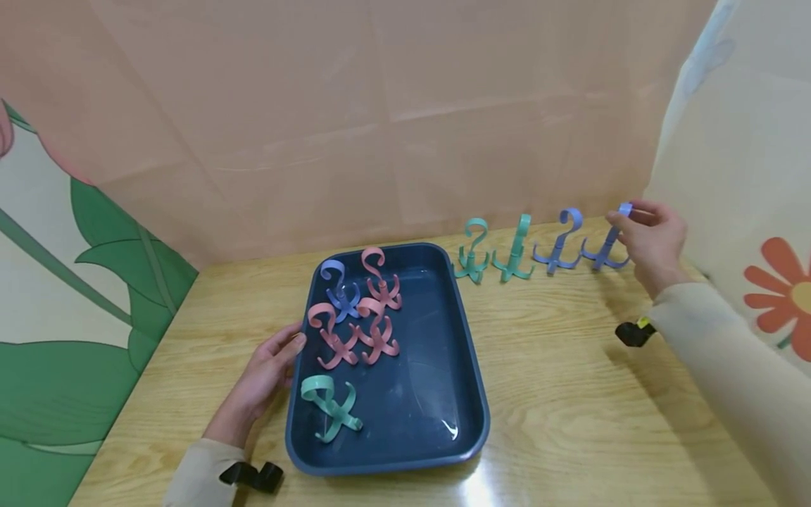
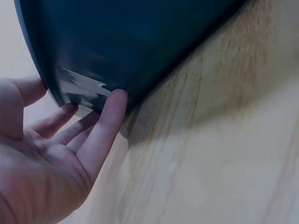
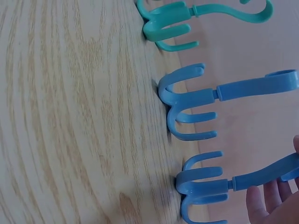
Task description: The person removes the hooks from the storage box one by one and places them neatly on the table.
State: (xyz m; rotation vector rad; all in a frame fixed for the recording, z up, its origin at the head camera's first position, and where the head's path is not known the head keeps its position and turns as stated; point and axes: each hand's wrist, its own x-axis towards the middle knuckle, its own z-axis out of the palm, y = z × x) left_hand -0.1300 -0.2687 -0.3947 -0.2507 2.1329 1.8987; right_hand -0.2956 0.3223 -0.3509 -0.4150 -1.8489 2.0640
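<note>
At the back right, my right hand (image 1: 655,236) pinches the curled top of a purple-blue multi-prong hanging hook (image 1: 604,248), which stands on its prongs. Beside it stands a second purple-blue hook (image 3: 191,97), then a green hook (image 1: 514,250) and another green hook (image 1: 472,253), in a row. My left hand (image 1: 269,370) holds the left side of a dark blue tray (image 1: 437,366). In the left wrist view its thumb meets the rim and its fingers touch the outer wall. Inside the tray lie a purple-blue hook (image 1: 343,299), three pink hooks (image 1: 338,345) and a green hook (image 1: 332,408).
The wooden table (image 1: 557,408) meets a pinkish back sheet (image 1: 304,141) just behind the row of hooks. A pale wall sheet with an orange flower (image 1: 800,296) rises at the right. Green leaf prints (image 1: 57,394) cover the left side.
</note>
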